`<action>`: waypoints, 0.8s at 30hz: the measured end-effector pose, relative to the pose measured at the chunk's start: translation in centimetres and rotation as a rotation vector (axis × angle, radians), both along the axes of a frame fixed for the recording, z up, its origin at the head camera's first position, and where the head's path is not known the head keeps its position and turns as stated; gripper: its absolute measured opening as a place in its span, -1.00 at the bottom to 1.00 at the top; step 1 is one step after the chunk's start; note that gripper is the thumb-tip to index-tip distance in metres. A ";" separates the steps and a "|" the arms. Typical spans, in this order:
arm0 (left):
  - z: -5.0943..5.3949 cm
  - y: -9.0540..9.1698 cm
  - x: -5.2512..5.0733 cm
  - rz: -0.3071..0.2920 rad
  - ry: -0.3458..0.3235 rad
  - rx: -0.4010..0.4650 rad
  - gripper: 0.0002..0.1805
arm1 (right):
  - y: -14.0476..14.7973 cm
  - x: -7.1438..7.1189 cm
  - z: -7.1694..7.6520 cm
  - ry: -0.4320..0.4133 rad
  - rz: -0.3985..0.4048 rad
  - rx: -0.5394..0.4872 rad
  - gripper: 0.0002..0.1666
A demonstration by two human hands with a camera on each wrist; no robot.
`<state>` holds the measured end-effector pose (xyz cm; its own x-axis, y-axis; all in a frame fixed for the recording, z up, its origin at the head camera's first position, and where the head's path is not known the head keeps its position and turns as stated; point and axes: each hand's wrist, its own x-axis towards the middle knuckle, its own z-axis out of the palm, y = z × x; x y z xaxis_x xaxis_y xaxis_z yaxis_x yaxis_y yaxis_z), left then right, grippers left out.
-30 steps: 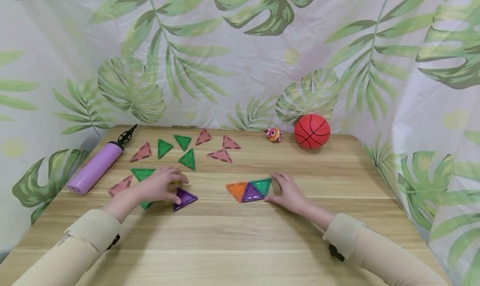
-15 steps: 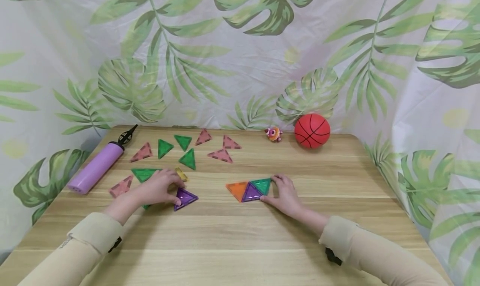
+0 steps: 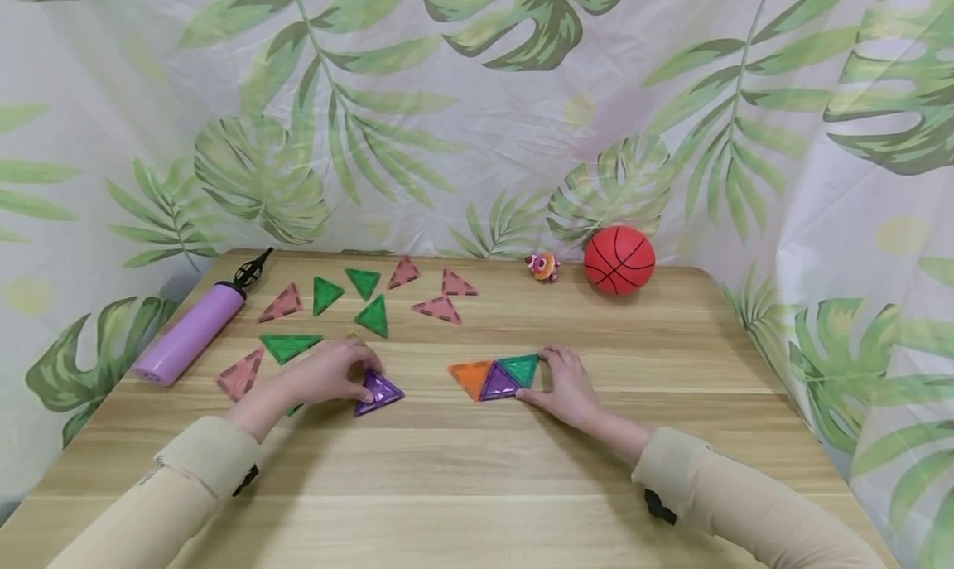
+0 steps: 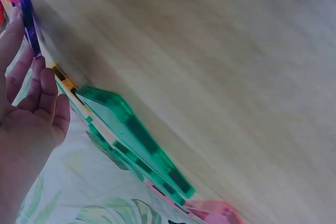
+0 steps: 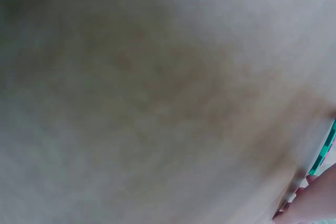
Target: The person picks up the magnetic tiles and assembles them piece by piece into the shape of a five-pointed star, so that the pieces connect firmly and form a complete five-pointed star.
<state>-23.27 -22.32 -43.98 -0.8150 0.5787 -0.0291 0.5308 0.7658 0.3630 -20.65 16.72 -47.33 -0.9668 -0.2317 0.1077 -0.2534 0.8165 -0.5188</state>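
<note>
My left hand point(image 3: 328, 375) pinches a translucent purple triangular magnetic tile point(image 3: 386, 392) between thumb and fingers. In the left wrist view, that purple tile point(image 4: 30, 27) shows edge-on at the fingertips. To the right lies a joined row: an orange triangular tile point(image 3: 469, 378), a second purple tile point(image 3: 498, 384) and a teal triangular tile point(image 3: 524, 368). My right hand point(image 3: 572, 391) holds the row's right end, thumb at the lower corner and fingers at the teal tile's upper corner. In the right wrist view, only part of the right hand point(image 5: 317, 195) shows beside the teal edge.
Several green tiles point(image 3: 326, 295) and pink tiles point(image 3: 281, 304) lie loose at the back left. A large green tile point(image 3: 289, 347) and a mostly hidden yellow one sit by the left hand. A purple pump point(image 3: 192, 337), a small toy point(image 3: 543, 267) and a red ball point(image 3: 619, 260) stand farther out.
My left hand has shifted slightly right with the purple tile, covering more of the yellow tile. The right hand's thumb has slid a little left along the row's lower edge.
</note>
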 end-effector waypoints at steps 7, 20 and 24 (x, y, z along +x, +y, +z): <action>0.7 1.2 -0.8 0.039 -0.109 0.062 -0.69 | 0.1 -0.1 -0.1 0.012 -0.007 0.010 -0.06; 2.5 3.7 -3.2 0.007 -0.124 0.233 -0.83 | 0.0 0.1 0.0 0.000 0.002 0.004 -0.07; 3.1 4.8 -4.4 0.036 -0.149 0.277 -0.82 | 0.0 0.1 0.1 -0.010 -0.001 0.005 -0.06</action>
<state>-27.69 -17.51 -40.90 -0.8337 0.5523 0.0048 0.4303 0.6440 0.6326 -20.55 16.68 -47.21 -0.9679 -0.2316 0.0974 -0.2480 0.8189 -0.5175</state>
